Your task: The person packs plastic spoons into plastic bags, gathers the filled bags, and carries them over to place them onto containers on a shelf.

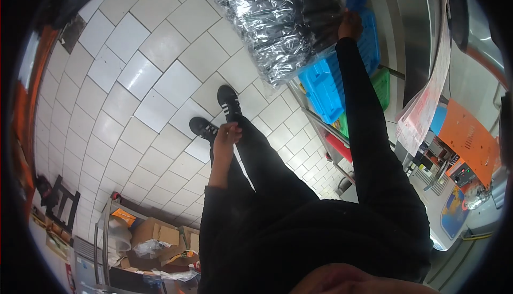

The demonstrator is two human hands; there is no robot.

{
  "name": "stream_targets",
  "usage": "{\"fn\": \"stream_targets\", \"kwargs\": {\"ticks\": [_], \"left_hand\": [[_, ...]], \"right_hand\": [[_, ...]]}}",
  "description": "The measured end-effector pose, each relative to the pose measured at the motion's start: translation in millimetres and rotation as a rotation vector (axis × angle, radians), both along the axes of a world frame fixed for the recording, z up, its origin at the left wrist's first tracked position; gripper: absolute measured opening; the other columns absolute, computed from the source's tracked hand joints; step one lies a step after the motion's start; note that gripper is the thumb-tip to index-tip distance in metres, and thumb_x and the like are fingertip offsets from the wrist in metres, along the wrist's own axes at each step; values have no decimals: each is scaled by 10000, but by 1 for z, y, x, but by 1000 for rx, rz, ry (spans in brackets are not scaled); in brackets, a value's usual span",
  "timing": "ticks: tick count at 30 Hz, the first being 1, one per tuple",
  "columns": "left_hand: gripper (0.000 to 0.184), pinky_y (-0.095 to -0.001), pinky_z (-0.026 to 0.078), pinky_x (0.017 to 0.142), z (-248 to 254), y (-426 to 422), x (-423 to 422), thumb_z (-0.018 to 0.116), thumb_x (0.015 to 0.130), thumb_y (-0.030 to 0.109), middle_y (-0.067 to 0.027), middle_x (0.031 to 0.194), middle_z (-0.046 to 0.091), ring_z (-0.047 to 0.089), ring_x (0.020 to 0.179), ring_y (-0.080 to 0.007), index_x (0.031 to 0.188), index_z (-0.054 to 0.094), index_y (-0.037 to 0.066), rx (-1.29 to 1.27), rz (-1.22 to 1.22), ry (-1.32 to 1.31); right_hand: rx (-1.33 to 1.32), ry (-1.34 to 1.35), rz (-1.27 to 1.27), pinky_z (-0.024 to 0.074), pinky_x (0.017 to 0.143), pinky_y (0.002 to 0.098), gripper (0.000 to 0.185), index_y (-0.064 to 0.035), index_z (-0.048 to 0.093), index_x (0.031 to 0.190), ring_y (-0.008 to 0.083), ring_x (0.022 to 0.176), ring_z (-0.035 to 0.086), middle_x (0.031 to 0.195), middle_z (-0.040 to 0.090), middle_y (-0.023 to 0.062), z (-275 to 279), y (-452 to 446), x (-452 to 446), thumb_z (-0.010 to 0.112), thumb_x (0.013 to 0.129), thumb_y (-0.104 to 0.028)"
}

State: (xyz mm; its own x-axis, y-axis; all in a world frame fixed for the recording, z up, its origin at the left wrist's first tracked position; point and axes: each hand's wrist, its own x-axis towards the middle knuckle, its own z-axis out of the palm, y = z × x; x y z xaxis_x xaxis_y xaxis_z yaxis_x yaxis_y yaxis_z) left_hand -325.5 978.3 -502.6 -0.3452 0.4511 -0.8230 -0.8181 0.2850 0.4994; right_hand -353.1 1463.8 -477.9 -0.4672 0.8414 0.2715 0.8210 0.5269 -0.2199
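A large clear plastic bag (267, 21) packed with rows of black items, whose exact kind I cannot make out, lies at the top of the view beside and partly over a blue plastic crate (323, 88). My right hand (350, 25) is stretched out to the bag's right edge, fingers bent around it; the fingertips are partly hidden. My left hand (230, 133) hangs in front of my legs with its fingers curled in, and nothing shows in it.
Under the blue crate is a green crate (380, 88) on a metal rack. To the right stand a steel counter and an orange-panelled machine (466, 136). Cardboard boxes (155, 235) fill a shelf at the lower left. Light tiles (139, 101) cover the floor around my shoes.
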Motion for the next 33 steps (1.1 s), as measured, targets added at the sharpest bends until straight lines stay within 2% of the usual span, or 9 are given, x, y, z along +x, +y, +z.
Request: {"fn": "stream_targets", "kwargs": {"ticks": [7,10,13,17,18,20,25,27,33], "left_hand": [[492,-321,483,809,20,54,-62,511,924,429,-115,1167,544,574,988,-197,1240,465,54,90,33,100],[709,-421,428,927,26,70,-84,442,907,558,-154,1389,364,453,1210,-312,1399,257,82,132,-35,77],[872,-440,416,947,33,87,-96,424,882,618,-177,1443,277,407,1240,-371,1460,49,84,388,62,-90],[955,-422,432,933,72,94,-90,478,874,594,-273,1431,210,375,1263,-386,1447,-107,102,319,-5,63],[971,-415,400,971,95,91,-91,570,869,490,-295,1444,150,316,1298,-403,1447,-80,60,234,-123,113],[1009,-425,354,1008,60,59,-62,689,813,352,-317,1454,89,236,1331,-432,1450,-23,28,5,-338,1092],[973,-514,231,1076,124,-2,-39,826,587,258,-231,1414,248,281,1298,-432,1407,321,122,-36,-1033,1337],[870,-505,299,1026,114,-30,-16,823,539,255,-165,1232,416,408,1182,-360,1315,447,140,110,-885,1445],[691,-410,463,808,139,-79,35,795,550,238,-93,1014,512,545,941,-285,1184,540,136,76,-1091,1270]], "right_hand": [[-49,177,137,439,767,439,464,-29,619,929,381,872,579,911,623,204,9,-39,18,382,954,-427],[-322,89,41,457,734,414,472,-23,639,915,371,834,597,856,629,212,71,-103,9,387,958,-420],[-441,96,222,475,609,354,344,-21,649,918,286,688,629,757,629,173,95,-179,19,487,943,-323],[-689,361,369,430,503,327,206,-27,614,815,231,532,577,632,565,153,95,-270,10,570,909,-205],[-749,308,362,416,496,335,214,-27,590,769,248,512,553,611,542,155,98,-284,9,576,903,-193],[-787,302,383,404,491,346,233,-28,562,739,271,515,541,603,523,157,95,-304,20,581,898,-197],[-987,194,543,390,481,369,270,-37,521,691,327,542,533,586,506,142,125,-350,84,593,882,-214],[-963,264,718,392,475,378,280,-62,536,685,311,531,545,571,503,118,143,-378,109,586,885,-251],[-1052,85,738,418,484,368,287,-105,562,691,275,529,557,564,515,84,167,-416,173,584,882,-319]]}}
